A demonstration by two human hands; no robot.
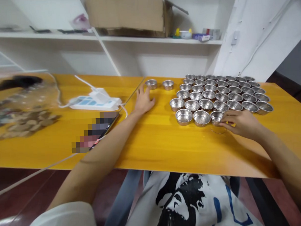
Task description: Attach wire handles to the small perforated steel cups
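Note:
Several small round metal filter baskets with perforated bottoms stand in rows on the table's right half. At the right end of the front row, my right hand [241, 123] pinches the rim of a filter basket [216, 116]. A thin wire ring [219, 131] lies on the table just below those fingers. Farther left, my left hand [143, 100] reaches over the table with its fingers apart. Its fingertips are at the near side of a separate filter basket [151, 84]; whether they touch it I cannot tell. Another single filter basket [168, 85] stands to the right of that one.
On the yellow table [146, 142] a white power strip [91, 103] with a plug and cables lies left of my left arm. A pixelated phone-like device [99, 131] lies nearer. Blurred brown pieces [29, 123] are heaped far left. Behind, a shelf holds a cardboard box [127, 15].

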